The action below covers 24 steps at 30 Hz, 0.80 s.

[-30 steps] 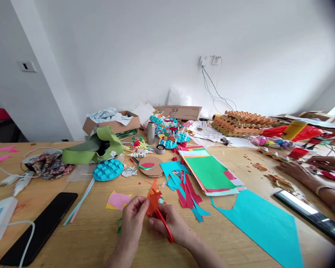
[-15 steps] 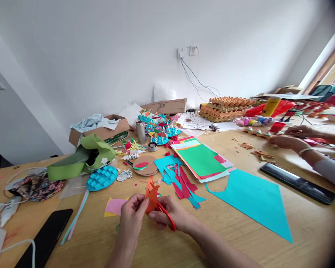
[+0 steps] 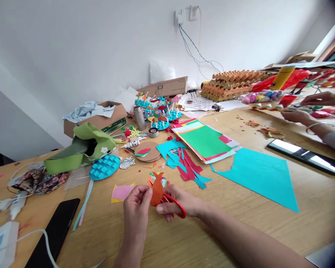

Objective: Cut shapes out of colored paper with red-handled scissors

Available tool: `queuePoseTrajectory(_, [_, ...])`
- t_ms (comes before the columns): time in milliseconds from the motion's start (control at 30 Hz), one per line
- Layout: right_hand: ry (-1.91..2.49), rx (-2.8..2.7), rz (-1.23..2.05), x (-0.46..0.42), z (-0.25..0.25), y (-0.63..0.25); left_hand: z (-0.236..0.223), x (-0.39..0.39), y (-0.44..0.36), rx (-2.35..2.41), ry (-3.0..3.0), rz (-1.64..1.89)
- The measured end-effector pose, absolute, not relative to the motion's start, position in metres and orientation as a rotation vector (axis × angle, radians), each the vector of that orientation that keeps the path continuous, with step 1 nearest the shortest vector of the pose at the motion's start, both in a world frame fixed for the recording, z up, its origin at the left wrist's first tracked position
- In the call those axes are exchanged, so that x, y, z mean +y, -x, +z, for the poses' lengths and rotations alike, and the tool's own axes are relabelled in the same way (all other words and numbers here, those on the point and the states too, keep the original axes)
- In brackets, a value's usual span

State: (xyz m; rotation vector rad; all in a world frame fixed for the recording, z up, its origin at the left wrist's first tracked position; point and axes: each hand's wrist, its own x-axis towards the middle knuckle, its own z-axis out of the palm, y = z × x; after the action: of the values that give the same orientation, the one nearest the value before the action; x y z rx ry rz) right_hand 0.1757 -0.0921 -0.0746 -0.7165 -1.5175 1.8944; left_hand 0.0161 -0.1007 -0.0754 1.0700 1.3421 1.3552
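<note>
My left hand (image 3: 139, 201) pinches an orange paper cutout (image 3: 157, 190), rounded below with pointed tips on top, between thumb and fingers. Closed round the red handles of a pair of scissors (image 3: 181, 208), my right hand (image 3: 178, 201) sits just right of the paper. The scissor blades are mostly hidden behind the cutout. Small coloured paper scraps (image 3: 163, 181) lie on the table just behind it. To the left of my left hand rest a pink and a yellow paper piece (image 3: 123, 192).
Red and blue paper strips (image 3: 187, 165), a stack of coloured sheets (image 3: 209, 143) and a large blue sheet (image 3: 265, 180) lie ahead and right. A black phone (image 3: 54, 234) is front left. At far right, another person's hands (image 3: 298, 116) work near a black glossy case (image 3: 307, 156).
The camera view has tilted down, so the background sits higher. The orange cutout has turned in my left hand and shows more of its face; the scissors remain in my right hand.
</note>
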Motion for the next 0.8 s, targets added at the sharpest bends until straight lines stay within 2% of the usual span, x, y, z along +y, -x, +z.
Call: queuePoseTrajectory(800, [0.655,-1.491,1.944,-0.092,-0.089,-0.17,-0.07,-0.109,-0.018,1.469,-1.255,1.408])
